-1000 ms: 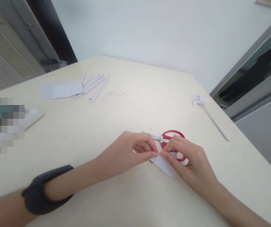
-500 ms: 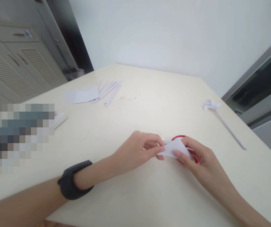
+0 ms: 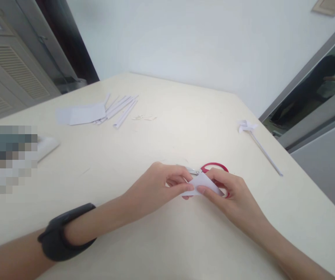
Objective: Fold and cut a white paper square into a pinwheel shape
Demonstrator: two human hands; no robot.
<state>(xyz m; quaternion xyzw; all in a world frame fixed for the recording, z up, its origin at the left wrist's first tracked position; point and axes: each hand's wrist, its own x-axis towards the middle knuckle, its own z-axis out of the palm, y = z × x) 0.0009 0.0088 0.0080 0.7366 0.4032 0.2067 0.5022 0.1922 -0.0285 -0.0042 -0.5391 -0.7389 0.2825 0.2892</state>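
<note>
Pinching a light, floppy paper piece (image 3: pixel 202 183) between left hand (image 3: pixel 158 188) and right hand (image 3: pixel 231 194), both gripping its edges; it looks easily creased.

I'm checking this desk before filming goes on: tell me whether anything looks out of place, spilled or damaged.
Nothing looks damaged or spilled. Both hands, left hand and right hand, pinch a small folded paper just above the red scissors. Tiny paper scraps lie loose beside the paper strips; a paper pinwheel lies flat near the table edge.

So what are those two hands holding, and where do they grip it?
A small white paper piece, pinched between both hands: the left hand by its left edge, the right hand by its right side, just in front of the red scissors.
</note>
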